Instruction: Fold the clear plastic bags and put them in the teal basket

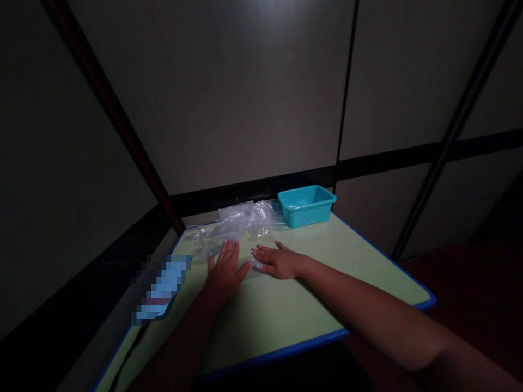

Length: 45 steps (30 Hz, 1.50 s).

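Both hands lie on a clear plastic bag (249, 268) in the middle of the table. My left hand (225, 272) is flat with its fingers spread, palm down over the bag's left part. My right hand (280, 261) reaches in from the right, fingers stretched out and resting on the bag's right side. The thumb of the left hand comes close to the fingertips of the right. Just beyond them spreads a loose heap of clear plastic bags (241, 218), crumpled and shiny. What lies under the palms is hidden.
A turquoise plastic basin (308, 209) stands at the back right of the pale green table (286, 310), which has a blue edge. On the left edge lies a blurred-out flat device (165, 288) with a dark cable. Panelled walls (245, 109) rise behind the table.
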Each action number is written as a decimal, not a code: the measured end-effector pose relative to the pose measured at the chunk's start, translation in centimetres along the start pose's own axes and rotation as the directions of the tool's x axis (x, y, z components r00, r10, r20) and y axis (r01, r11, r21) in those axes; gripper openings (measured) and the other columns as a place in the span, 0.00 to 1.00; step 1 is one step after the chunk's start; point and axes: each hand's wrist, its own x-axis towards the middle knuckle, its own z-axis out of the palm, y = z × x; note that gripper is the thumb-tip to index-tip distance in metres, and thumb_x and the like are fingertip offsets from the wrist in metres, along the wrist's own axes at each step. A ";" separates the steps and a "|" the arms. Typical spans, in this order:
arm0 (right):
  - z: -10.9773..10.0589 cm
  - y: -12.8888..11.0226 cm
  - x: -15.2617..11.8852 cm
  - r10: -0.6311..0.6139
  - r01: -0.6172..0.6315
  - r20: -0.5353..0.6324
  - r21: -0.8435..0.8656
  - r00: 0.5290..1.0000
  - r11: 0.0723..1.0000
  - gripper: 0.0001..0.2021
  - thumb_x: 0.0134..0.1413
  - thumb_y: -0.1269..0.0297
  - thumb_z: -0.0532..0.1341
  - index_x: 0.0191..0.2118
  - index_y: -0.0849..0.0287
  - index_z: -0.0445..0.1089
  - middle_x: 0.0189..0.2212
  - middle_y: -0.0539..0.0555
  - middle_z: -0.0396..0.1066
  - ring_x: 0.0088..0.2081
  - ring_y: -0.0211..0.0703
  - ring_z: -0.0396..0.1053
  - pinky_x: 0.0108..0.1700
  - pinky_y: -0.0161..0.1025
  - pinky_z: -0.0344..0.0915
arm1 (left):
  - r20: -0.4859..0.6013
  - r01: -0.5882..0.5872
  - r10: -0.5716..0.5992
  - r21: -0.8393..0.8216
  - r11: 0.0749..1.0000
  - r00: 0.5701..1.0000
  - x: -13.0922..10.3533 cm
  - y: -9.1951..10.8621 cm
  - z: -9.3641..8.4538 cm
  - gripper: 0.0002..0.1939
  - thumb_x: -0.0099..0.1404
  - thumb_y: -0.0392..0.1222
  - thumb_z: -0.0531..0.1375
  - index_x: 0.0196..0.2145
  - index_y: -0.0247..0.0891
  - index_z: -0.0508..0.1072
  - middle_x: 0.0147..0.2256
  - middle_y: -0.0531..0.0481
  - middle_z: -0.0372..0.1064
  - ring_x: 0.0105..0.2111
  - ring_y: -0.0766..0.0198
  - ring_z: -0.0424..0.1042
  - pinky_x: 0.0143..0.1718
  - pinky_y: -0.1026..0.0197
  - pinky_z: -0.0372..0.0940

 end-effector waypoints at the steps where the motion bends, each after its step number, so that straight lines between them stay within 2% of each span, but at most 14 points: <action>1: -0.1 0.2 -0.1 0.020 -0.020 0.008 -0.015 1.000 1.000 0.30 0.62 0.47 0.41 0.66 0.54 0.44 0.65 0.56 0.43 0.65 0.48 0.39 0.61 0.63 0.31 | 0.024 -0.013 0.013 -0.023 1.000 1.000 0.1 -0.1 0.1 0.34 0.68 0.53 0.41 0.65 0.30 0.42 0.65 0.38 0.31 0.65 0.53 0.34 0.59 0.36 0.40; 7: -1.0 1.7 -0.5 0.192 -0.190 0.046 -0.051 0.980 0.981 0.31 0.63 0.48 0.39 0.67 0.57 0.37 0.66 0.57 0.35 0.66 0.49 0.33 0.61 0.63 0.32 | 0.278 -0.118 0.148 -0.122 0.985 0.949 0.1 -0.6 0.4 0.34 0.67 0.56 0.40 0.65 0.35 0.42 0.66 0.43 0.30 0.65 0.55 0.33 0.60 0.39 0.38; 11: -1.0 2.1 -0.5 0.218 -0.217 0.043 -0.040 0.975 0.975 0.32 0.62 0.47 0.39 0.67 0.56 0.35 0.66 0.57 0.34 0.66 0.47 0.32 0.61 0.63 0.32 | 0.254 -0.094 0.140 -0.184 0.978 0.957 0.0 -0.8 0.4 0.33 0.67 0.55 0.41 0.65 0.36 0.44 0.66 0.43 0.33 0.65 0.54 0.34 0.60 0.38 0.37; 15: -0.8 2.4 -0.3 0.199 -0.200 -0.040 -0.012 0.979 0.980 0.31 0.62 0.49 0.42 0.67 0.56 0.38 0.66 0.58 0.37 0.66 0.50 0.36 0.60 0.66 0.35 | 0.024 -0.078 0.089 -0.293 0.953 0.996 0.8 -1.4 0.8 0.32 0.67 0.53 0.43 0.64 0.34 0.48 0.65 0.39 0.37 0.65 0.51 0.36 0.60 0.36 0.36; 17: -0.7 2.6 -0.2 0.187 -0.188 -0.095 -0.002 0.978 0.982 0.30 0.62 0.51 0.45 0.66 0.56 0.41 0.65 0.59 0.40 0.65 0.52 0.38 0.59 0.68 0.37 | -0.136 -0.115 0.066 -0.396 0.911 0.989 1.3 -1.9 1.1 0.30 0.68 0.51 0.43 0.63 0.33 0.52 0.64 0.38 0.43 0.65 0.52 0.40 0.61 0.39 0.40; 19: -0.5 2.8 -0.1 0.179 -0.178 -0.145 0.020 0.973 0.984 0.29 0.62 0.53 0.47 0.66 0.55 0.44 0.65 0.59 0.44 0.65 0.52 0.42 0.59 0.67 0.39 | -0.315 -0.203 0.045 -0.491 0.847 0.948 1.6 -2.2 1.1 0.28 0.69 0.50 0.42 0.61 0.34 0.55 0.63 0.38 0.48 0.63 0.54 0.46 0.62 0.45 0.44; 22: -0.2 3.4 0.1 0.143 -0.135 -0.225 0.052 0.964 0.989 0.27 0.60 0.56 0.50 0.64 0.55 0.50 0.63 0.60 0.50 0.63 0.52 0.48 0.60 0.61 0.44 | -0.539 -0.334 -0.025 -0.556 0.761 0.842 1.6 -2.4 0.7 0.27 0.69 0.51 0.41 0.61 0.37 0.54 0.61 0.39 0.52 0.59 0.55 0.55 0.60 0.48 0.50; 26: 0.0 4.3 0.5 0.047 -0.042 -0.339 0.022 0.940 0.999 0.25 0.58 0.58 0.53 0.60 0.60 0.58 0.58 0.63 0.59 0.59 0.51 0.57 0.58 0.51 0.53 | -0.660 -0.385 -0.106 -0.552 0.739 0.744 1.1 -2.0 -0.2 0.25 0.69 0.52 0.43 0.59 0.38 0.56 0.56 0.39 0.57 0.47 0.57 0.67 0.52 0.51 0.60; 28: 0.1 4.7 0.6 0.022 -0.023 -0.381 0.002 0.924 1.000 0.26 0.56 0.58 0.56 0.59 0.63 0.60 0.57 0.64 0.61 0.57 0.52 0.60 0.57 0.50 0.55 | -0.659 -0.358 -0.131 -0.553 0.753 0.741 0.9 -1.8 -0.5 0.24 0.68 0.51 0.46 0.57 0.37 0.59 0.52 0.40 0.61 0.41 0.59 0.69 0.47 0.53 0.64; 30: 0.2 5.0 0.7 0.015 -0.022 -0.403 -0.012 0.915 1.000 0.25 0.55 0.59 0.57 0.57 0.65 0.63 0.55 0.65 0.64 0.55 0.52 0.62 0.56 0.49 0.57 | -0.622 -0.331 -0.120 -0.559 0.760 0.773 0.9 -1.7 -0.6 0.20 0.67 0.49 0.48 0.52 0.36 0.64 0.47 0.42 0.66 0.36 0.61 0.69 0.41 0.55 0.66; 32: 0.2 5.1 0.8 0.010 -0.020 -0.399 -0.020 0.917 1.000 0.23 0.54 0.61 0.57 0.55 0.65 0.65 0.53 0.64 0.66 0.53 0.52 0.64 0.56 0.48 0.58 | -0.566 -0.351 -0.015 -0.532 0.771 0.825 0.8 -1.5 -0.7 0.16 0.66 0.46 0.50 0.44 0.36 0.69 0.39 0.45 0.69 0.34 0.61 0.69 0.38 0.57 0.66; 34: 0.3 5.2 0.8 0.002 -0.013 -0.383 -0.025 0.924 1.000 0.21 0.55 0.63 0.57 0.53 0.65 0.66 0.51 0.64 0.68 0.52 0.51 0.65 0.55 0.47 0.58 | -0.499 -0.438 0.181 -0.466 0.769 0.848 0.8 -1.4 -0.6 0.12 0.65 0.44 0.51 0.34 0.37 0.73 0.34 0.47 0.70 0.35 0.61 0.69 0.39 0.57 0.65; 38: 0.1 5.1 0.9 -0.007 0.004 -0.352 -0.008 0.936 1.000 0.19 0.55 0.66 0.56 0.52 0.66 0.68 0.50 0.64 0.69 0.52 0.50 0.66 0.55 0.45 0.60 | -0.372 -0.607 0.487 -0.373 0.701 0.790 0.5 -1.4 -0.5 0.14 0.64 0.43 0.54 0.26 0.40 0.76 0.37 0.47 0.73 0.40 0.60 0.69 0.44 0.55 0.63; 45: -0.5 4.6 0.6 0.000 -0.003 -0.333 -0.011 0.943 1.000 0.18 0.55 0.68 0.55 0.51 0.63 0.68 0.50 0.61 0.69 0.52 0.48 0.66 0.54 0.44 0.59 | -0.267 -0.589 0.526 -0.316 0.744 0.808 0.4 -2.0 -0.5 0.16 0.64 0.44 0.54 0.26 0.42 0.78 0.43 0.47 0.74 0.46 0.57 0.70 0.49 0.51 0.62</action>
